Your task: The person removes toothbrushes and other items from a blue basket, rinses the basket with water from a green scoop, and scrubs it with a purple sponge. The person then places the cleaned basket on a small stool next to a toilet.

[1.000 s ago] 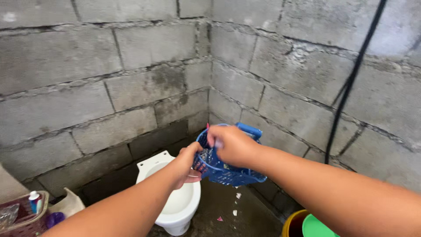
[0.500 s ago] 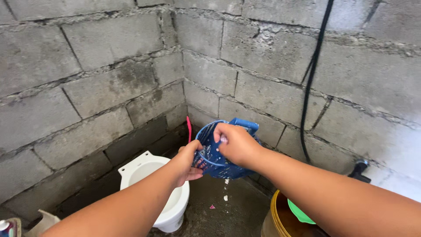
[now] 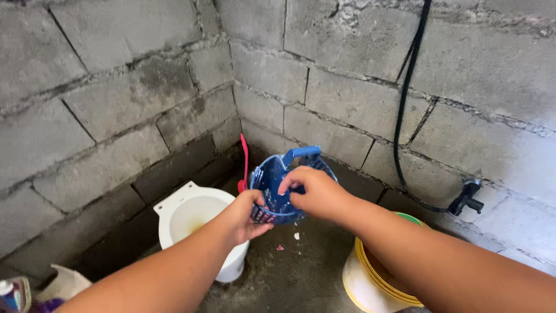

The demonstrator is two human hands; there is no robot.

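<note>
Item: one blue slotted plastic basket (image 3: 277, 184) with a handle, held in the air above the floor (image 3: 289, 278), in front of the corner of the block wall (image 3: 116, 98).

Left hand (image 3: 246, 213): closed on the basket's lower rim, thumb over the edge, bearing the weight.

Right hand (image 3: 313, 191): fingers curled over the upper rim and reaching inside; whether it pinches anything within cannot be told.

Handling note, as a judgement: the basket sits tilted, so the left hand's grip ought to remain firm on the rim while the right works inside, keeping the opening turned toward the person so that nothing spills to the floor.

Count of surroundings:
- one white toilet bowl (image 3: 191, 217), on the floor below and left of the basket;
- one yellow bucket (image 3: 370, 278), at the lower right, with one green object (image 3: 410, 218) at its far rim;
- one black hose (image 3: 405, 104) running down the wall to one tap (image 3: 466, 198);
- one red handle (image 3: 244, 162) standing just behind the basket;
- a few small scraps (image 3: 288, 240) on the floor.
</note>
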